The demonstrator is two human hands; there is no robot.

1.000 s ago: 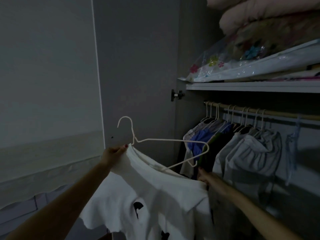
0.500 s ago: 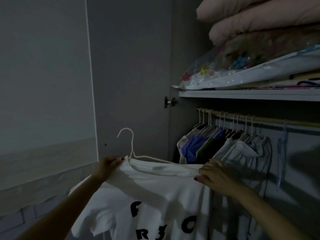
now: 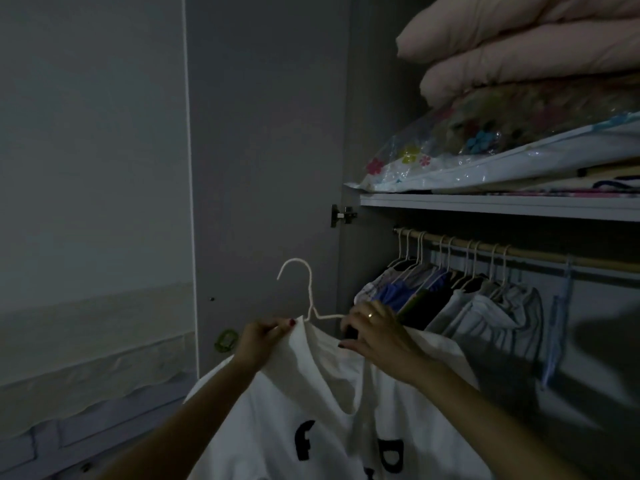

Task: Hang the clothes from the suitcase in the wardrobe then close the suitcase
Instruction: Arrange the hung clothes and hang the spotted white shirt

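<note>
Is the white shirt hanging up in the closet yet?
Not yet. The white shirt is on its hanger, but both hands grip it and the hook is in the air, off the rod.

We are looking into a dimly lit room, where a grey wall [image 3: 90, 133] is meeting an open cupboard door [image 3: 266, 133]. Folded pink quilts [image 3: 519, 46] are lying on a white shelf [image 3: 485, 206] above a wooden rail [image 3: 554, 256].

White tee [image 3: 311, 427] w/ black letters; white hanger [image 3: 304, 289].
</note>
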